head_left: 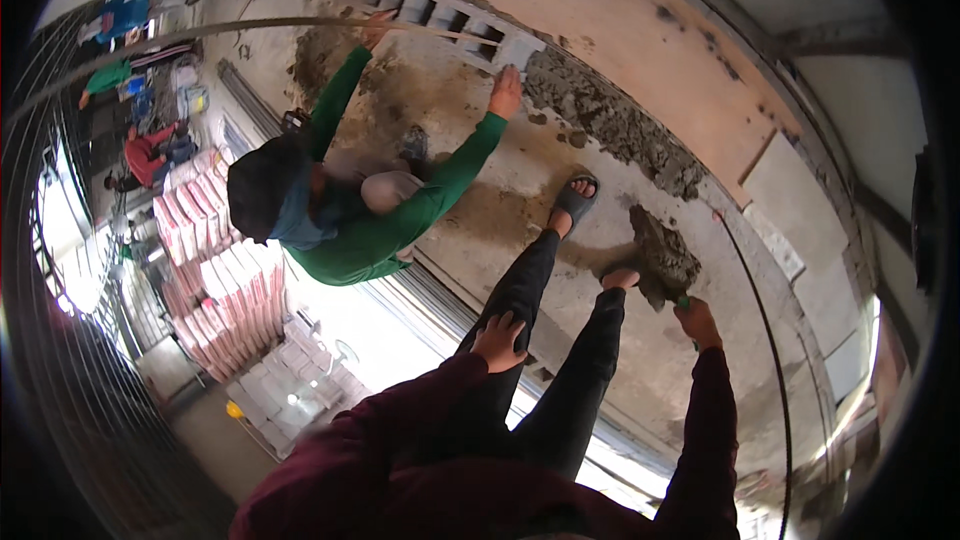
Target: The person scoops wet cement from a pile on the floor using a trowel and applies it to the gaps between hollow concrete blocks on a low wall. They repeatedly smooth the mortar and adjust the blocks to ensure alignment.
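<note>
My right hand is closed around the green handle of a trowel, whose blade is against a pile of wet grey mortar on the floor beside my foot. Mortar hides part of the blade. My left hand lies over my bent knee with its fingers spread, holding nothing. Along the wall base runs a strip of fresh mortar, starting at the end of a row of hollow concrete blocks. A co-worker in green sleeves crouches to my left, one hand touching the end block.
A long thin strip stretches from the left toward the end block. A black cable crosses the floor at right. Pale panels stand by the wall. Stacked sacks and more people are beyond a ledge at left.
</note>
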A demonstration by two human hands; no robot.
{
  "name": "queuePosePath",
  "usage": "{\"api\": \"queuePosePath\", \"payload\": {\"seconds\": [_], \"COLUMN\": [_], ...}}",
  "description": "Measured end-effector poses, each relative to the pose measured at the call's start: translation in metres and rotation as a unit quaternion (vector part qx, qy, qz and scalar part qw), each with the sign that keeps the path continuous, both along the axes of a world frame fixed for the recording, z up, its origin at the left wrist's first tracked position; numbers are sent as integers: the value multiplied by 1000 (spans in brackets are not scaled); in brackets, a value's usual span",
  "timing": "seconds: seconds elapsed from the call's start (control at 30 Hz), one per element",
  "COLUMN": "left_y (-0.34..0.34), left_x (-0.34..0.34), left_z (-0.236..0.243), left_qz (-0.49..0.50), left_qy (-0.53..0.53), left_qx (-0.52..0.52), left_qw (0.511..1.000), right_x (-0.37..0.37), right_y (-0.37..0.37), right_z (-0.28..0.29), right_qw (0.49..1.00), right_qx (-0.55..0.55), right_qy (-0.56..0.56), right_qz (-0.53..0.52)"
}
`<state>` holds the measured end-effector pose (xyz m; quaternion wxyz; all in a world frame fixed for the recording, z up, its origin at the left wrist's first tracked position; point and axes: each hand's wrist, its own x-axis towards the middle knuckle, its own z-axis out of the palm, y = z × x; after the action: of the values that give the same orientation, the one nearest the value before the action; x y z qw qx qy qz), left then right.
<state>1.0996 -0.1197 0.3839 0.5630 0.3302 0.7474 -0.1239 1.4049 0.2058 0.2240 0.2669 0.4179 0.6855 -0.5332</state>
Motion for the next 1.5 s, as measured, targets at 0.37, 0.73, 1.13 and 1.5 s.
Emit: {"api": "queuePosePath", "payload": {"seconds": [0.37,0.73,1.13,1.5], "left_y": [0,-24,-3,17], "left_x": [-13,5,-1,9], "left_z": [-8,-18,-20,-28], "left_qz": [24,-9,-33,-64], "left_qy": [-25,-13,-26,-36], "left_qx": [-30,81,83,26], "left_qw": [999,997,996,997], "right_x": [3,-29,23,68], "right_y": [17,26,67,53], "right_z": [2,-36,-118,-258], "right_qw": [992,1000,996,924], "right_qx": [66,11,87,371], "right_qy": [18,-19,-21,-73], "right_qz": [111,15,15,-55]}}
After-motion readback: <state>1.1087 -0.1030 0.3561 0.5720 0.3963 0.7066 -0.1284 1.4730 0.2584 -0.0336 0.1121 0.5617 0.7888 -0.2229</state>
